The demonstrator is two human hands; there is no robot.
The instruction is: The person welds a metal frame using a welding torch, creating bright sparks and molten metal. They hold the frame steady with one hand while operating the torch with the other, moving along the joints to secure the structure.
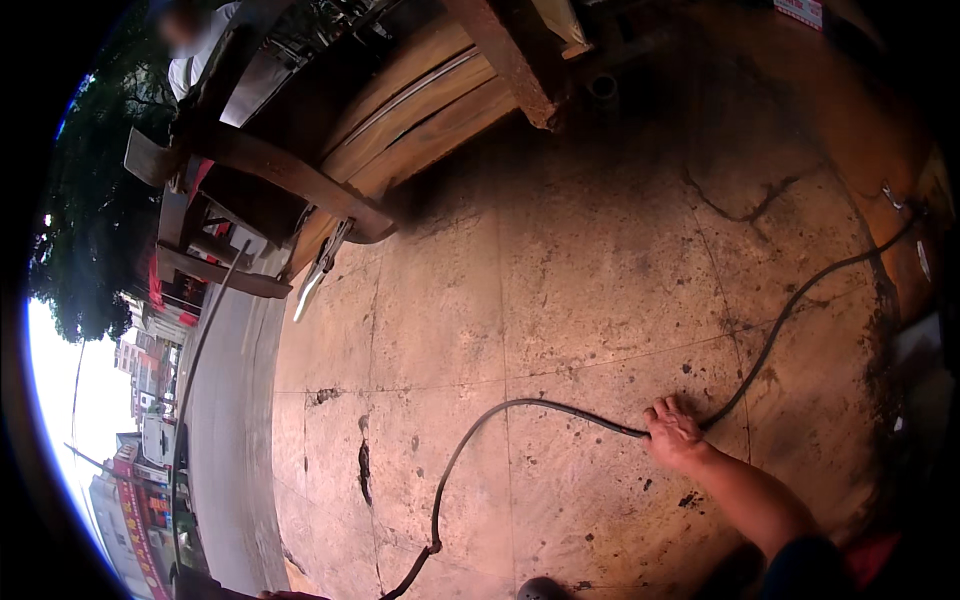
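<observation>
My right hand point(675, 430) grips a black cable point(540, 403) low over the stained, cracked concrete floor point(600, 300). The cable snakes from the lower edge, past my hand, toward the right side. A small sliver of what looks like my left hand point(285, 595) shows at the bottom edge, its fingers hidden. In the upper middle, a long-handled metal clamp point(318, 270) hangs at a rusty steel member point(360, 218) of a wood and metal structure.
Timber boards and rusty beams point(515, 80) fill the top. A person in a white top point(200, 65) is behind them. A grey road point(240, 400), buildings and a tree lie leftward. An orange-brown surface point(850, 130) with small metal pieces borders the right.
</observation>
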